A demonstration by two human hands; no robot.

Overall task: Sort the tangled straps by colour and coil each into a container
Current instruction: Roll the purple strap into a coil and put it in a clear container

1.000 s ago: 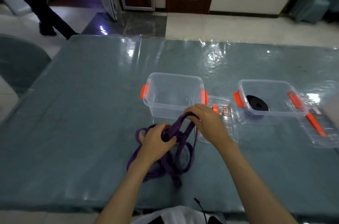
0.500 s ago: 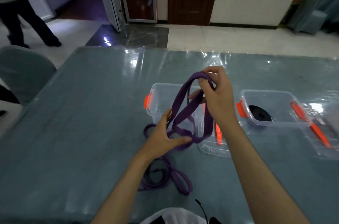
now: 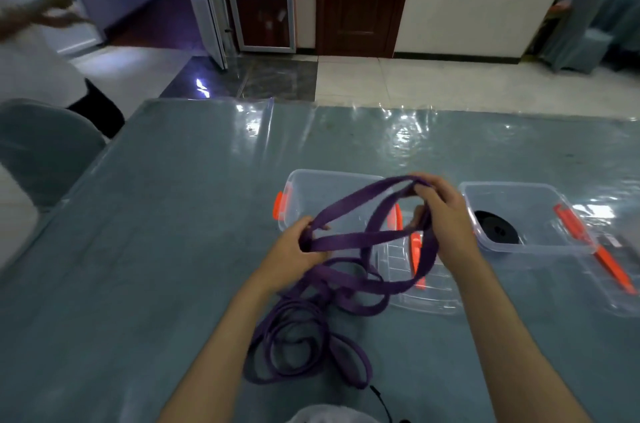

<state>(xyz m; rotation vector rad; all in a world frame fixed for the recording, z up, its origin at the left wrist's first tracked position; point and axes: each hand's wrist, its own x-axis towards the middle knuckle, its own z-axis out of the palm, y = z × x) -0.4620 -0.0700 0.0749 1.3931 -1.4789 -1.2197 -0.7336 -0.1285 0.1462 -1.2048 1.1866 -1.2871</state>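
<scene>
A flat purple webbing strap (image 3: 349, 242) is held stretched in loops above the table (image 3: 156, 232), gripped by the left hand (image 3: 294, 254) and pinched by the right hand (image 3: 441, 218). Its remaining length is left in loose tangled coils on the table, just before an empty clear container (image 3: 322, 194).
</scene>
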